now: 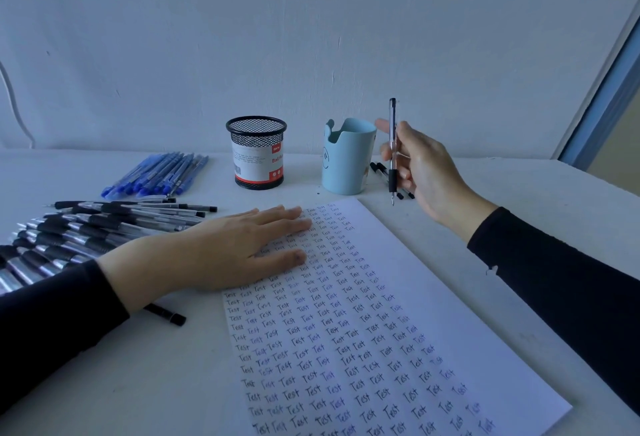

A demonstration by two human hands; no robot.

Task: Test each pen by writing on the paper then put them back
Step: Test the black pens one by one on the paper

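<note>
A white sheet of paper (408,283) covered with rows of the word "Test" lies on the table. My left hand (221,252) rests flat on the sheet's upper left part, fingers straight. My right hand (420,172) holds a black pen (392,144) upright above the table, tip down, just beyond the paper's far corner and right of the light blue cup (346,158). A black mesh pen holder (257,153) stands left of the cup. Many black pens (104,224) lie in a pile at the left, partly under my left sleeve.
Several blue pens (159,174) lie in a row at the back left. A few black pens (381,172) lie behind my right hand beside the cup. One black pen (166,314) sticks out under my left wrist. A white wall (311,37) closes the table's far side.
</note>
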